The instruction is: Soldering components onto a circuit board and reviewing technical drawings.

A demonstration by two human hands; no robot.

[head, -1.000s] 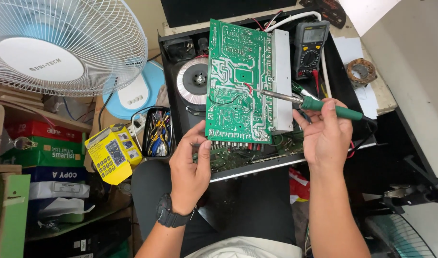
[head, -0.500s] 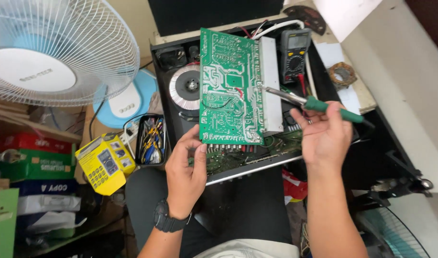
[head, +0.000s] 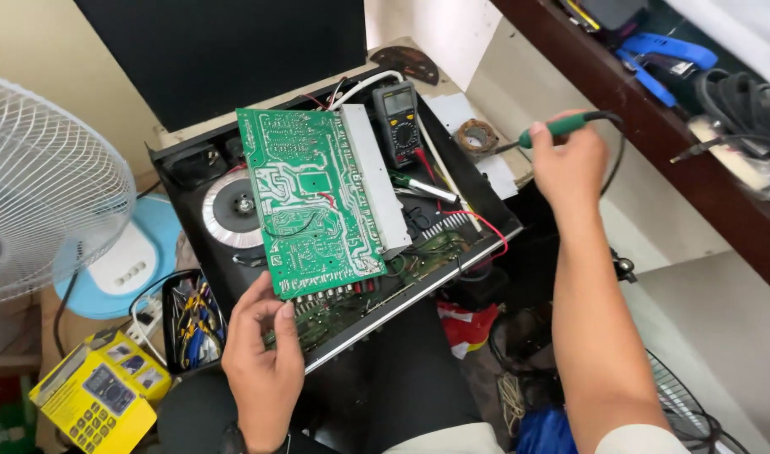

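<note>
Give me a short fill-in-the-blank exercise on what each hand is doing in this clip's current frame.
1. The left hand grips the lower edge of the ___ circuit board.
2. The right hand holds a soldering iron with a ___ handle.
3. A multimeter lies to the ___ of the board.

Missing words: green; green; right

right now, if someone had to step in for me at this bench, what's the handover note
Left hand: holds the bottom edge of the green circuit board, which is tipped up, solder side showing, over the open black chassis.
Right hand: holds the green-handled soldering iron off to the right of the chassis, tip pointing at the brown coil on the bench, away from the board.
Nearby: multimeter at the chassis's back corner, a second green-handled tool lying inside it, round transformer left of the board.
Done: chassis opened, board lifted.
Left: board is not seated again and the chassis is uncovered.
</note>
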